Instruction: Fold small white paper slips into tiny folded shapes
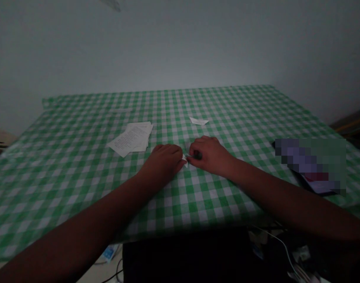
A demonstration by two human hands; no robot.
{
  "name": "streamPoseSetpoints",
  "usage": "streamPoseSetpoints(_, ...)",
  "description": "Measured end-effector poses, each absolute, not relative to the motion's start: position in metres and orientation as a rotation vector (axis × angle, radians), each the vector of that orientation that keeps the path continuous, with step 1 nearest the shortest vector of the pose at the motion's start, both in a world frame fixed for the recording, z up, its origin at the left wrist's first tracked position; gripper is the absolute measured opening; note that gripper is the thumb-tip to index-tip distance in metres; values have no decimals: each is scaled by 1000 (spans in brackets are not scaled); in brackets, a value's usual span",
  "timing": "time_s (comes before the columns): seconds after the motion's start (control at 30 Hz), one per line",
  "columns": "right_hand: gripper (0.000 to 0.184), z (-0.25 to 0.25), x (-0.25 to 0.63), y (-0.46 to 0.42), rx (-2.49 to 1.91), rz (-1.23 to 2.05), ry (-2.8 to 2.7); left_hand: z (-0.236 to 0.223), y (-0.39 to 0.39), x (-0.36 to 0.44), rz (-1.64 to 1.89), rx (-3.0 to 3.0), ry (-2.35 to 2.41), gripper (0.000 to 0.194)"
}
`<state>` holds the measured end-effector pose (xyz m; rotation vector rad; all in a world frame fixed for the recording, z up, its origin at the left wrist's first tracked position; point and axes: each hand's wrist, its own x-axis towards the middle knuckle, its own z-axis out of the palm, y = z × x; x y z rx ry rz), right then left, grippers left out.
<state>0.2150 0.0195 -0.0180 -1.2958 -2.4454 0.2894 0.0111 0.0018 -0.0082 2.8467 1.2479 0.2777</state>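
Note:
My left hand point(167, 160) is closed around a small white piece of folded paper point(185, 160), and most of the paper is hidden by its fingers. From the right, my right hand point(207, 155) pinches at the paper's edge with thumb and forefinger. Both hands are low over the middle of the table, their fingertips almost meeting. Beyond them lies a folded paper piece point(199, 121) shaped like a small boat. Left of my left hand is a loose stack of printed paper sheets point(134, 137).
A green and white checked cloth point(194, 196) covers the table. Toward the right edge lies a dark-edged flat device point(318, 186), its upper part blurred by pixels. A pale wall point(168, 47) stands behind the table. Cables point(282, 245) hang below the front edge.

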Motion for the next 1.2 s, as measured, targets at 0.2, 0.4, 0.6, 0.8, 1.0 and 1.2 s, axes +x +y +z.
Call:
streamPoseSetpoints(0.2,18,-16,215,17,-1248,335,-2495,-5,4,7,219,2788,1189,17)
streamPoseSetpoints(0.4,21,-17,214,14,-1228,402,-2522,-2,4,6,225,2756,1167,19)
streamPoseSetpoints(0.6,22,-22,212,22,-1325,397,-2430,-1,4,5,216,2749,1128,19)
streamPoseSetpoints(0.8,23,-20,211,19,-1290,348,-2441,-2,5,5,232,2729,1150,21)
streamPoseSetpoints(1.0,23,-18,210,14,-1281,356,-2482,-5,7,3,232,2745,1147,19)
streamPoseSetpoints(1.2,22,-23,209,22,-1349,328,-2409,-6,10,1,254,2796,1135,17)
